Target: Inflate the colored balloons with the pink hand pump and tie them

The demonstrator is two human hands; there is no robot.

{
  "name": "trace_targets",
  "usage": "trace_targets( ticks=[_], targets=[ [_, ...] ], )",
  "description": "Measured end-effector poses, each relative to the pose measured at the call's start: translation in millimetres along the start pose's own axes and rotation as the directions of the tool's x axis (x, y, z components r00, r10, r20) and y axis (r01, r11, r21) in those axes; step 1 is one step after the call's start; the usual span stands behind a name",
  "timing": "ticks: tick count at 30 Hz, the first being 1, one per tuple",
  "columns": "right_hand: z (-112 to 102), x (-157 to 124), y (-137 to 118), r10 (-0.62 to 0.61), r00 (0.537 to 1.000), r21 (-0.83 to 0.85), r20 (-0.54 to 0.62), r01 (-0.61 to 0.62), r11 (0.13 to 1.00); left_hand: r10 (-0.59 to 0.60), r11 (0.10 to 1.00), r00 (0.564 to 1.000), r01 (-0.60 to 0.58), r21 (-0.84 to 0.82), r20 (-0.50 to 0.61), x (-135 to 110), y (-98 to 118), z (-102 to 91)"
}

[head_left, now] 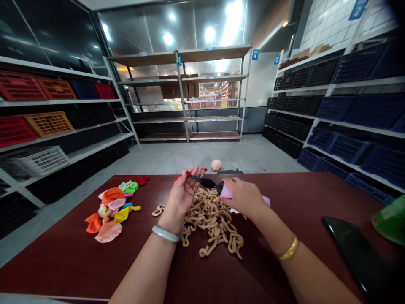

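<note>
Around you stand long metal racks with flat board shelves (190,54), those at the sides packed with ribbed plastic crates: red (19,86) and orange ones on your left, dark blue ones (363,105) on your right. The floor (177,158) is smooth grey concrete, and a small round peach balloon (217,164) rests on it beyond the far edge of the table.

You work at a broad table (63,257) with a matt, dark red-brown top. At its right end lie a flat, glossy black slab (357,253) and, at the frame's edge, something green and blurred (390,219).

In the middle sits a heap of tan, rope-like curls (211,219), looped and tangled, with one loose piece just to its left. Well apart on the left lies a scatter of limp, uninflated balloons (112,209), thin and wrinkled, in orange, pink, yellow and green.

Your left hand (182,196), a pale smooth bangle at its wrist, is raised palm-up over the heap, its grip closed lightly on the end of a slim black fork-like tool (204,182). Your right hand (245,196), a gold bangle on its wrist, has its grip wrapped around a soft pink cylinder (226,191) which meets the tool's other end just above the curls.
</note>
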State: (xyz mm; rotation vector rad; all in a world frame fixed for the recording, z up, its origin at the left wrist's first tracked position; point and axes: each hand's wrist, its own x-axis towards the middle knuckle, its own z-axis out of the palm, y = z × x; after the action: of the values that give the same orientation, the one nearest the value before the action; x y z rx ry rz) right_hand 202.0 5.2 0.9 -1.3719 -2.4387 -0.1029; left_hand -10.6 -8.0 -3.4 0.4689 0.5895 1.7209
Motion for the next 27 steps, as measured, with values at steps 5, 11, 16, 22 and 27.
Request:
trace_targets(
  ticks=[5,11,16,22,27],
  targets=[
    [-0.1,-0.1,-0.6,-0.012,1.000,0.016,-0.013,0.013,1.000,0.007,0.996,0.999,-0.011,0.083,0.041,0.9,-4.7,-4.9],
    [1.9,0.1,1.0,-0.012,1.000,0.022,-0.007,0.012,1.000,0.012,0.989,0.997,-0.023,0.146,0.076,-4.5,-10.5,-0.1],
    [1.9,0.5,2.8,-0.025,1.000,0.064,0.009,0.025,0.998,-0.010,0.984,0.994,-0.010,0.179,0.109,-6.3,-12.0,1.5],
    [3.0,0.1,1.0,-0.039,0.999,0.084,0.007,0.038,0.996,-0.064,0.996,0.994,0.058,0.065,0.089,-3.1,-5.6,0.8],
    [4.2,-1.0,-0.5,-0.040,0.998,0.086,0.039,0.036,0.996,-0.075,0.997,0.993,0.076,-0.007,0.093,-0.9,-3.1,0.4]
  ],
)
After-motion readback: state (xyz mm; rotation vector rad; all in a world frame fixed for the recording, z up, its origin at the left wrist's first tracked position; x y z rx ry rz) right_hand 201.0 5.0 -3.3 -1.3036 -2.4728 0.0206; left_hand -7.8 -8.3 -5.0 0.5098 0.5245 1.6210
